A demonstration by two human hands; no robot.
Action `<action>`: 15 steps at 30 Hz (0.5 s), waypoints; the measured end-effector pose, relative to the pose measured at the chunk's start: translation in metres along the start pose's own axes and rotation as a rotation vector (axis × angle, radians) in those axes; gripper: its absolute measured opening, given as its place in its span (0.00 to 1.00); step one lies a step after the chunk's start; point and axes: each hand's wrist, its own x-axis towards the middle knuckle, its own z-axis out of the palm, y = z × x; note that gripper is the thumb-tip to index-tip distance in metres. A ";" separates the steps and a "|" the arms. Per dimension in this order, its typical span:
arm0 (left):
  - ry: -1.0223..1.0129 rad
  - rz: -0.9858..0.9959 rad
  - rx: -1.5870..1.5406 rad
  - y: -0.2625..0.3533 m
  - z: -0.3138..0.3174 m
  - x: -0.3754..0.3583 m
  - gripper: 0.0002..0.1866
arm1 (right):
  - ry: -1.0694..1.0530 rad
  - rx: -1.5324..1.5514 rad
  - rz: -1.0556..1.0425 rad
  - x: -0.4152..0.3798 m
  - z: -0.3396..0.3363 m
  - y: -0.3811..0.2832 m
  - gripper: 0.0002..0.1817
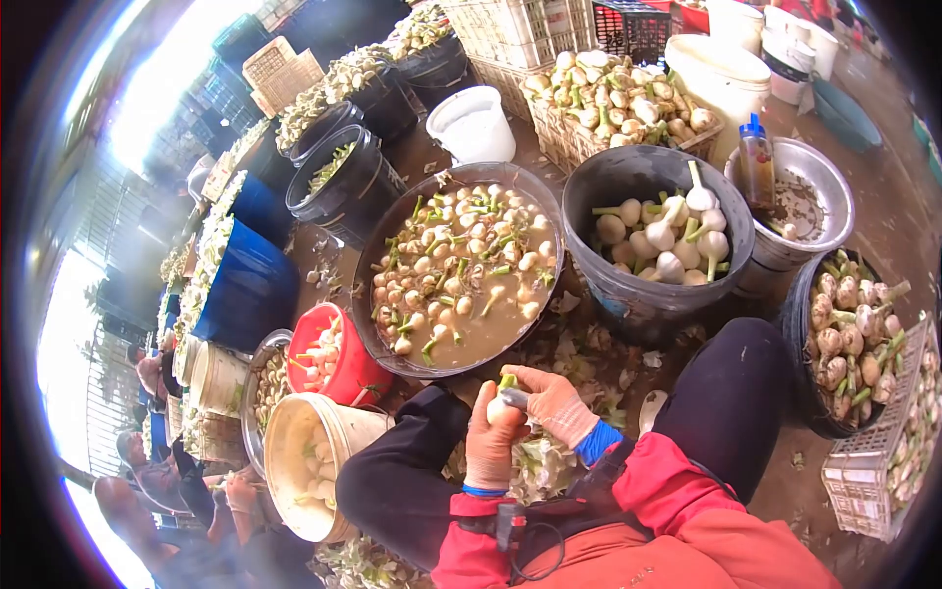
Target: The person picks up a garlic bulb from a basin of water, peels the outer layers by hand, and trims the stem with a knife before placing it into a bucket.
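Garlic bulb (498, 410) in the seated person's grasp, just in front of the lap: that is what the head view shows me first, its green stub of stem tipped upward. Fingers and thumb of the left hand (493, 447) are wrapped round it from below. The right hand (557, 404) comes in from the other side, fingers curled in around a grey piece (513, 398) that meets the bulb near the stem (too small for me to say what it is). Blue bands show at both wrists, below red sleeves (677, 481).

Just beyond the hands sits a wide dark basin (491, 173), cloudy water inside and bulbs floating thick in it. Right of that, a dark grey bucket (628, 294) holds cleaner, whiter bulbs, and near it a blue-capped bottle (757, 167) stands in a metal bowl (829, 191). By the person's left knee, a red tub (365, 373) and a cream bucket (358, 422) stand close together, pale pieces in both. Past the right knee, a black tub (797, 363) of rougher bulbs is next to a pale crate (859, 491). Over at the far left, other people (162, 481) sit, blurred.
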 end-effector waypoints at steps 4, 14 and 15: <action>-0.131 -0.161 -0.257 0.018 -0.004 0.001 0.38 | 0.015 0.066 0.011 -0.004 -0.001 -0.007 0.16; 0.234 0.026 -0.161 0.012 0.022 -0.010 0.31 | 0.107 -0.050 -0.144 -0.010 0.008 -0.002 0.17; 0.267 0.078 -0.232 0.013 0.028 -0.010 0.27 | 0.042 -0.282 -0.226 -0.013 0.011 0.000 0.17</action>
